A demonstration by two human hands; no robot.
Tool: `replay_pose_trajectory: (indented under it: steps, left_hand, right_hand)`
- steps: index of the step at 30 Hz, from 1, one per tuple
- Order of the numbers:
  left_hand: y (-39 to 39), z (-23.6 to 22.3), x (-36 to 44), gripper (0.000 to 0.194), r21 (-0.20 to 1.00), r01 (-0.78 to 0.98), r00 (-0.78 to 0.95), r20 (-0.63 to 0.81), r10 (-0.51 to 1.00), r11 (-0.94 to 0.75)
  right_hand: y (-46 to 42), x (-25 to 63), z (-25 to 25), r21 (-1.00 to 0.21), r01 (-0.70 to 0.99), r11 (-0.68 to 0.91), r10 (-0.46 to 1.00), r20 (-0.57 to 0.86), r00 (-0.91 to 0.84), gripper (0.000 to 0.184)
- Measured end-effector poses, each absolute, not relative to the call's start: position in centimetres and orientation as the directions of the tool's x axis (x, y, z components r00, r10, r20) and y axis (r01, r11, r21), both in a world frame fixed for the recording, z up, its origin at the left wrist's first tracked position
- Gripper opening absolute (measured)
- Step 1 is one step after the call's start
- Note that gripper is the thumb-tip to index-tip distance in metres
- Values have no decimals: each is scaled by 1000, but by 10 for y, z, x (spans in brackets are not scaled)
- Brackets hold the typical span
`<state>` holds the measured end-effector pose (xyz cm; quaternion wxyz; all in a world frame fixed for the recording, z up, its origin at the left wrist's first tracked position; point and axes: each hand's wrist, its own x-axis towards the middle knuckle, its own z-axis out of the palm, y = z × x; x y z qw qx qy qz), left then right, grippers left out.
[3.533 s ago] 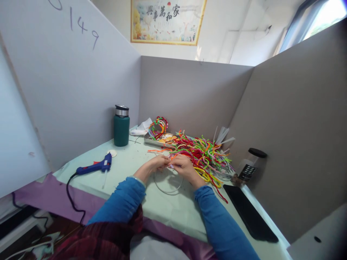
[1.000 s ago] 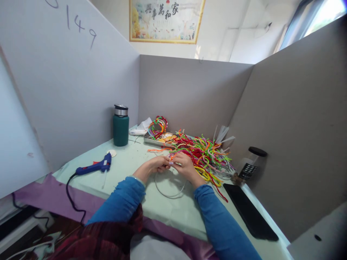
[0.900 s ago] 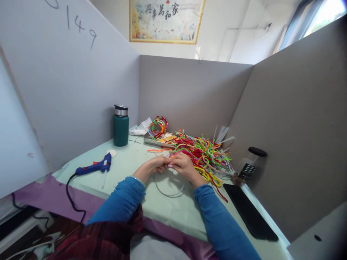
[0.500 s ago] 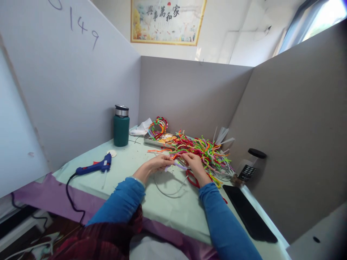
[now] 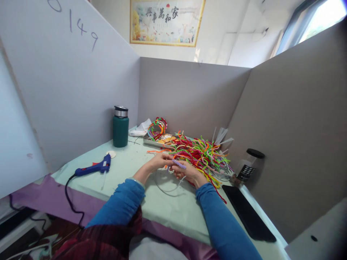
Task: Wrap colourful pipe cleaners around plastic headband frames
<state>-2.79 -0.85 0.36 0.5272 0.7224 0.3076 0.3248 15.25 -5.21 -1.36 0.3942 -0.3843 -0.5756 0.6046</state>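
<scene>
Over the near middle of the table my left hand (image 5: 158, 163) is closed in a pinch on a lilac pipe cleaner (image 5: 179, 164). The strand sticks out to the right across the fingers of my right hand (image 5: 189, 172). That hand is closed too, its fingers curled just under the strand by my left fingertips, and it seems to grip the same pipe cleaner. A thin pale hoop (image 5: 169, 195) hangs in a loop below both hands; its upper part is hidden by them. A bit of orange shows between the hands.
Behind my hands lies a heap of coloured pipe cleaners (image 5: 202, 151), beside a metal tray (image 5: 151, 142) with wooden discs. Wound hoops (image 5: 159, 126) stand on it. Left are a glue gun (image 5: 93, 167) and green bottle (image 5: 120, 130); right, a black phone (image 5: 248, 213) and jar (image 5: 248, 166).
My right hand has dropped and turned inward under the lilac strand, close against my left hand. The strand now points over the right fingers. My left hand has barely moved.
</scene>
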Motion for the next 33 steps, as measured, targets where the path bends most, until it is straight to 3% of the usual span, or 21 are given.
replay_pose_trajectory:
  steps: [9,16,21,29,33]
  left_hand:
    - [-5,1,-26,40,970,93,530,142,836,-224]
    - [-11,6,-29,46,986,18,634,118,764,-167]
    - [-13,6,-31,44,994,-38,721,101,685,-107]
    - [-12,5,-32,38,999,-20,785,38,619,-36]
    - [-7,0,-31,40,997,70,779,-38,626,-26]
  right_hand:
    - [-44,145,-29,-994,-94,-56,920,-14,-391,38]
    - [-41,154,-19,-989,-132,-62,965,-26,-262,39]
    - [-42,157,-12,-988,-67,137,985,143,-92,33]
    - [-42,157,-8,-953,86,292,955,295,25,27]
    - [-41,153,-7,-869,248,428,894,447,25,20]
